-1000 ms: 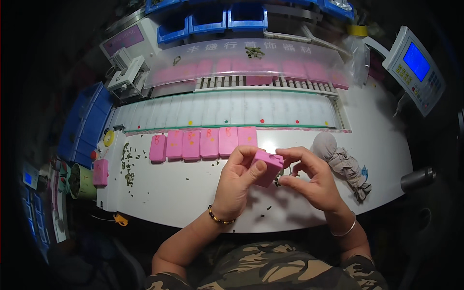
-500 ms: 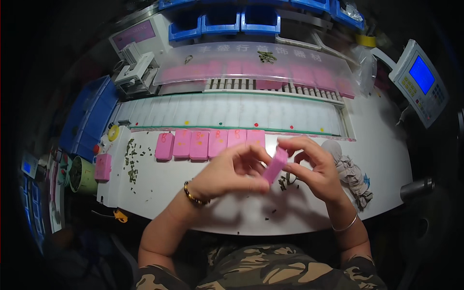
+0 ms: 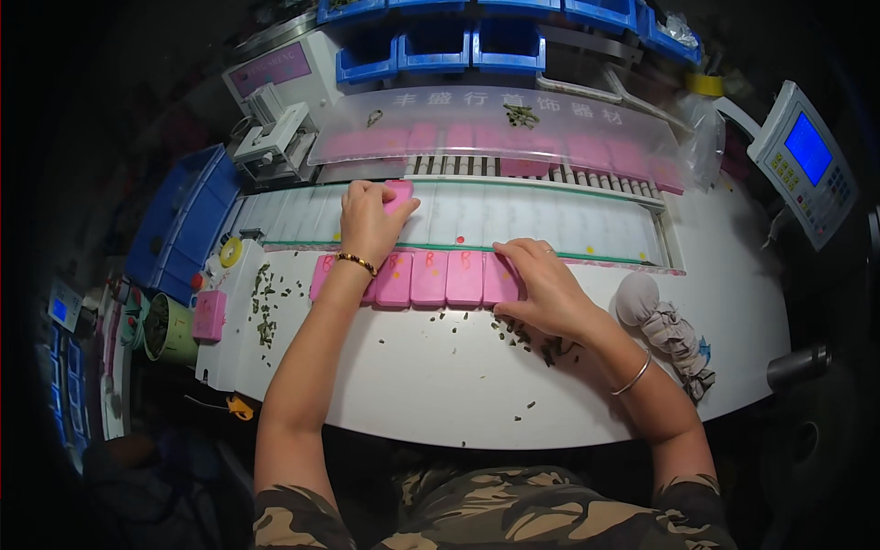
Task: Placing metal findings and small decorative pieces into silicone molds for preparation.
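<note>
My left hand [image 3: 368, 225] pinches a pink rubber mould [image 3: 397, 194], a flat rounded block, over the long white strip [image 3: 513, 215] with green edges. Just in front of that strip, several like moulds [image 3: 429, 278] with red marks lie side by side in a row. My left forearm crosses the row and partly covers its left part. At the row's right end, my right hand [image 3: 547, 291] has its thumb and fingers around the end mould [image 3: 498, 280]. Dark green bits [image 3: 515, 335] are scattered on the white table near my right hand.
Behind the strip stand rollers [image 3: 454, 166], a translucent cover [image 3: 431, 105] and blue bins [image 3: 509, 46]. A small machine [image 3: 275, 142] is at back left, a keypad screen [image 3: 807, 151] at right. A cloth bundle [image 3: 665, 321] lies right; another pink block [image 3: 209, 314] stands left.
Before, both hands were at a pink mould above the table. My left hand has carried it left and away, over the strip. My right hand has moved down to the row's end mould.
</note>
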### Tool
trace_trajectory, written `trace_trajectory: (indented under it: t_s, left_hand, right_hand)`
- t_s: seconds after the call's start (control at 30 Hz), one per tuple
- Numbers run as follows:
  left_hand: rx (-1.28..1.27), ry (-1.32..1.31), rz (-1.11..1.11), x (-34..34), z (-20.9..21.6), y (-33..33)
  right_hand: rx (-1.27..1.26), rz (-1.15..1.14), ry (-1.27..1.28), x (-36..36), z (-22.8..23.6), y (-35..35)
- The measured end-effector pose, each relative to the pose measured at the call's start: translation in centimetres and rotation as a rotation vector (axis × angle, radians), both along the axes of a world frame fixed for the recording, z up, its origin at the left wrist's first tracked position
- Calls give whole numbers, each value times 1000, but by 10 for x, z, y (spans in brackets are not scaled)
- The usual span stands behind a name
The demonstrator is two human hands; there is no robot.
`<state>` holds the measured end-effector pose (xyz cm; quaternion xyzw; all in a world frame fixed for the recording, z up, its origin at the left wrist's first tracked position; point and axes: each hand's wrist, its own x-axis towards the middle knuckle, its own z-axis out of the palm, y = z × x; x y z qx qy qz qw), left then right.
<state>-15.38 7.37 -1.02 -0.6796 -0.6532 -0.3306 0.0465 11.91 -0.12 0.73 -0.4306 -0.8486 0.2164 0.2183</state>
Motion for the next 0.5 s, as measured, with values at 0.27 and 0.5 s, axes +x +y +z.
trace_trajectory:
  t_s: [0.27, 0.5]
  left_hand:
    - [-915, -1250, -749, 80, 37, -95]
    - [-908, -1274, -924, 102, 41, -120]
  right_hand:
    - [163, -26, 387, 22, 25, -40]
    - [-63, -59, 545, 30, 32, -81]
